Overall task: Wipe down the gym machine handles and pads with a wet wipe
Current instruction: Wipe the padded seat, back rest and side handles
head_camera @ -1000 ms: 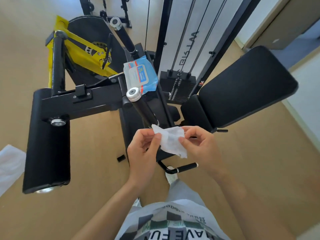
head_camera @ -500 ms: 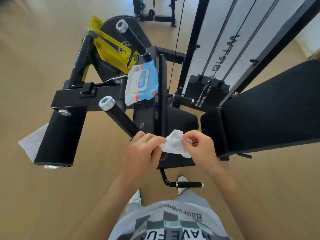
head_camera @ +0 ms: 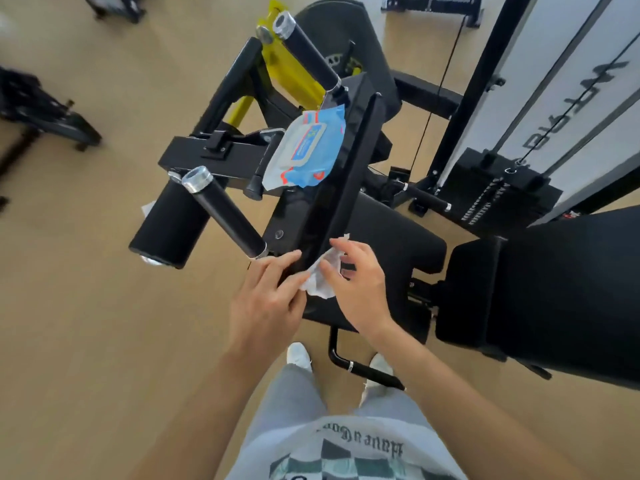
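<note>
Two grips meet at one crumpled wet wipe (head_camera: 320, 280), just right of the base of the near handle (head_camera: 225, 211) and above the seat pad (head_camera: 398, 251). The right grip (head_camera: 360, 285) pinches the wipe between thumb and loosely curved fingers. The left grip (head_camera: 266, 303) has nearly straight fingers, tips touching the wipe's edge; whether they pinch it cannot be told. The wipe packet (head_camera: 308, 150) lies on the frame just beyond the near handle.

Left grip (head_camera: 266, 299) and right grip (head_camera: 360, 289) meet ahead, both lightly pinching.
</note>
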`<action>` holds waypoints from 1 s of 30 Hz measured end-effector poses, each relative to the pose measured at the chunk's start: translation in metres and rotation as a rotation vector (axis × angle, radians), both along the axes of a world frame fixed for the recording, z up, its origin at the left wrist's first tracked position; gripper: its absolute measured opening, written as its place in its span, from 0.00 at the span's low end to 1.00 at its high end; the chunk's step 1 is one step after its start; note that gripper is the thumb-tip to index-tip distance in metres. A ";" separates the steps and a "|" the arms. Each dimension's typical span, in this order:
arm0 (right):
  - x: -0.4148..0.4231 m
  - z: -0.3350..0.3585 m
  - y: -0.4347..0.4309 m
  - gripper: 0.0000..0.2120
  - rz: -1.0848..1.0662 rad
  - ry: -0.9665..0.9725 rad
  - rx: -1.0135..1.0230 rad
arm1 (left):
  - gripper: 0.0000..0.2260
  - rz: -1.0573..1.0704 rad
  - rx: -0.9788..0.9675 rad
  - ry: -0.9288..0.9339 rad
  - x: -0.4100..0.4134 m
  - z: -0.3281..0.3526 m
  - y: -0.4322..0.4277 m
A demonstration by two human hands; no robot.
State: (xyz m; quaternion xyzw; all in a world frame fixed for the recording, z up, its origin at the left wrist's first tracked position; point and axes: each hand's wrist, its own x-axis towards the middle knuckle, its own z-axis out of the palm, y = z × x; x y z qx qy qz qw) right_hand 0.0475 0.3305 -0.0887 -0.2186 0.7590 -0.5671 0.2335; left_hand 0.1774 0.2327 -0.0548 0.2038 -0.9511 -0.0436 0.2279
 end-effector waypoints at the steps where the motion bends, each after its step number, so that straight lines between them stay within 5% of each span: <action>1: 0.007 0.000 0.001 0.18 -0.034 -0.041 -0.027 | 0.08 0.008 -0.011 0.006 0.002 -0.002 0.002; 6: 0.038 -0.008 0.007 0.15 -0.199 -0.249 -0.105 | 0.09 0.042 0.016 0.049 0.008 -0.009 0.002; 11: 0.049 -0.005 -0.001 0.28 -0.105 -0.350 -0.144 | 0.13 -0.018 0.103 0.107 0.014 -0.009 0.001; 15: 0.042 -0.004 -0.014 0.35 -0.030 -0.287 -0.077 | 0.17 0.006 0.149 0.177 0.012 -0.008 0.000; 30: -0.022 -0.007 -0.026 0.36 0.187 0.008 0.070 | 0.12 0.172 0.060 0.282 -0.005 -0.028 0.005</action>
